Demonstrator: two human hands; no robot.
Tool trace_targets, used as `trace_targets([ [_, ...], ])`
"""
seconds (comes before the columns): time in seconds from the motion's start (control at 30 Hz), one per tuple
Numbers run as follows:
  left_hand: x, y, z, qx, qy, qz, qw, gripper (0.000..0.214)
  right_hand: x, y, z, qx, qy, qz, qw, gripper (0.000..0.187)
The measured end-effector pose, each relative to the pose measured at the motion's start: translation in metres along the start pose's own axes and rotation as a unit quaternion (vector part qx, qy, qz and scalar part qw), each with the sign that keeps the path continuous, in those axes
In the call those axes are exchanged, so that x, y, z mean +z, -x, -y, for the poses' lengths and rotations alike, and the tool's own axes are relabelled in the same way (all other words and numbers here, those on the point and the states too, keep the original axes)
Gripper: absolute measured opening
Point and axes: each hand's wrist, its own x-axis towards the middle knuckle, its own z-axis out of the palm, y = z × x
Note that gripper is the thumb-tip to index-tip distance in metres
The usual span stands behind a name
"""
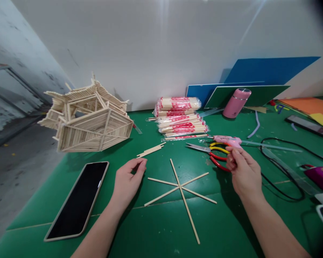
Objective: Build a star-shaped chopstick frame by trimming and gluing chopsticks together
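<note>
Three thin wooden sticks (pixel 188 211) lie crossed in a six-armed star on the green tabletop. On the star's left, my left hand (pixel 129 181) is closed, thumb against curled fingers, with nothing showing between them. Just beyond it rest several short cut sticks (pixel 152 149). My right hand (pixel 243 170) is closed at the right, beside the handles of scissors (pixel 199 147) with red and yellow grips; its fingers partly cover them. Whatever those fingers hold, if anything, is hidden. Behind the scissors lies a pink glue gun (pixel 226 139).
A stick-built model house (pixel 97 125) stands back left, near a phone (pixel 76 200). Bagged sticks (pixel 181 123) are piled by the wall. A pink bottle (pixel 237 103) stands before green and blue boards (pixel 274 73). A black cable (pixel 280 186) loops at the right.
</note>
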Motion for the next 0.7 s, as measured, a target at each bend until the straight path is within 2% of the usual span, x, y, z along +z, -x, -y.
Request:
trace_targets([
  [0.13, 0.004, 0.005, -0.008, 0.107, -0.039, 0.017, 0.993, 0.017, 0.0, 0.0, -0.001, 0.002, -0.016, -0.008, 1.0, 0.016],
  [0.27, 0.012, 0.014, -0.018, 0.232, -0.061, 0.079, 0.968, 0.011, 0.0, 0.001, -0.003, 0.005, -0.015, -0.002, 1.0, 0.017],
  [0.37, 0.017, 0.022, -0.025, 0.294, -0.079, 0.129, 0.944, 0.012, 0.0, 0.001, -0.004, 0.01, -0.009, 0.004, 1.0, 0.017],
  [0.5, 0.018, 0.028, -0.032, 0.313, -0.102, 0.188, 0.925, 0.015, 0.003, 0.003, -0.003, 0.019, 0.0, 0.014, 1.0, 0.02],
  [0.7, 0.022, 0.033, -0.034, 0.299, -0.146, 0.248, 0.91, 0.021, 0.006, 0.007, -0.004, 0.029, 0.03, 0.042, 0.998, 0.023],
])
